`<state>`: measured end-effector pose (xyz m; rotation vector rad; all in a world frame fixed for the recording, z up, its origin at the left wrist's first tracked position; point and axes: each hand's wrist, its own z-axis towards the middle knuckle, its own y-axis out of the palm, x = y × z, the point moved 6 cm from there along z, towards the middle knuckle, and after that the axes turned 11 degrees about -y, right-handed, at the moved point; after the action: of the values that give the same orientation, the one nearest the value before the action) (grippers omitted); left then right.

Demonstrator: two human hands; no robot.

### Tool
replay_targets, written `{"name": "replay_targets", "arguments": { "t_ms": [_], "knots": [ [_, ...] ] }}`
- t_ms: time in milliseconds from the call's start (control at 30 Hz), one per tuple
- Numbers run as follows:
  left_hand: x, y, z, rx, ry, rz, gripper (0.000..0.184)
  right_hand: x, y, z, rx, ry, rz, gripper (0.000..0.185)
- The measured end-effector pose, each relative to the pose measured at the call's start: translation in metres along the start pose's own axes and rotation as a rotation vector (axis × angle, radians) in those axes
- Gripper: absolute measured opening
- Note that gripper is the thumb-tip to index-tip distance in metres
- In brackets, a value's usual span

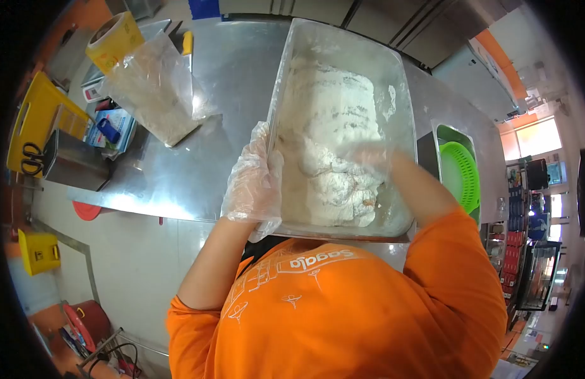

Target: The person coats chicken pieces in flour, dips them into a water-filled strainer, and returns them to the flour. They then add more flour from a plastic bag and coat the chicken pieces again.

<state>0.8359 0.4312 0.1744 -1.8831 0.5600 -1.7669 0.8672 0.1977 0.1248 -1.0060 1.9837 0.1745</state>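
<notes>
1. White powder (pixel 336 95) lies in a deep metal pan (pixel 398 120). It is spread thick along the middle, and dusty smears mark the pan's sides.
2. Lumps (pixel 346 202) coated in the powder sit in the part of the pan near the person's body. A little tan shows through in one spot.
3. The pan rests on a shiny steel table (pixel 235 69), right in front of the person.
4. The right hand (pixel 371 155) is inside the pan, at the powder and lumps. It is very blurry, so I cannot tell if its fingers are apart or together.
5. The left hand (pixel 254 183) wears a loose, see-through plastic glove. It is at the pan's left rim. The crinkly glove hides the fingers, so I cannot tell how tightly they are bent.
6. Just right of the pan is a smaller metal tub (pixel 445 131) with a bright green basket (pixel 467 177) in it.
7. Left of the pan, apart from it, is a clear plastic bag (pixel 153 88) with pale stuff inside. A big yellow roll (pixel 112 41) is beside it.
8. Farther left are a metal box (pixel 77 161), black-handled scissors (pixel 32 159) at its end, and a yellow board (pixel 39 114).
9. The person wears an orange shirt (pixel 368 316) with white print.
</notes>
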Motion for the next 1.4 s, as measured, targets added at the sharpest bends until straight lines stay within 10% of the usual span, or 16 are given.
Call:
{"name": "replay_targets", "arguments": {
  "t_ms": [67,200,267,433,500,633,700,867,1033,1333,1400],
  "knots": [
    [-0.003,0.002,0.001,0.013,0.018,-0.036,0.044,0.024,0.02,0.019,-0.252,-0.026,-0.385,0.046],
    [-0.006,0.002,0.003,-0.002,0.018,-0.075,0.043,0.031,0.066,0.042,0.091,-0.392,-0.181,0.033],
    [-0.004,-0.001,0.0,-0.011,-0.019,-0.067,0.043,-0.026,0.071,0.041,0.018,-0.244,-0.747,0.035],
    [-0.004,-0.003,-0.002,0.005,-0.025,-0.124,0.042,-0.038,0.018,0.011,0.45,-0.241,0.78,0.055],
    [-0.005,-0.002,-0.002,-0.003,-0.016,-0.134,0.043,0.001,-0.018,0.014,0.36,-0.238,-0.22,0.039],
    [-0.002,-0.005,-0.001,-0.021,-0.011,-0.1,0.043,0.052,0.029,-0.019,-0.259,0.113,-0.781,0.045],
    [-0.004,-0.004,0.0,-0.008,0.001,-0.109,0.043,0.046,0.076,-0.025,-0.489,-0.073,-0.984,0.047],
    [-0.007,0.002,0.002,-0.084,-0.073,-0.16,0.044,-0.003,0.086,-0.024,-0.252,0.226,-0.569,0.05],
    [0.004,-0.006,-0.002,0.016,0.029,-0.102,0.045,0.02,0.086,-0.009,-0.441,-0.06,-0.871,0.057],
    [0.007,-0.007,-0.003,-0.105,-0.065,-0.117,0.049,-0.024,0.044,-0.01,0.217,0.093,-0.788,0.031],
    [0.002,-0.004,-0.002,-0.084,-0.049,-0.153,0.049,0.027,0.037,0.021,0.268,-0.351,-0.5,0.032]
  ]
}}
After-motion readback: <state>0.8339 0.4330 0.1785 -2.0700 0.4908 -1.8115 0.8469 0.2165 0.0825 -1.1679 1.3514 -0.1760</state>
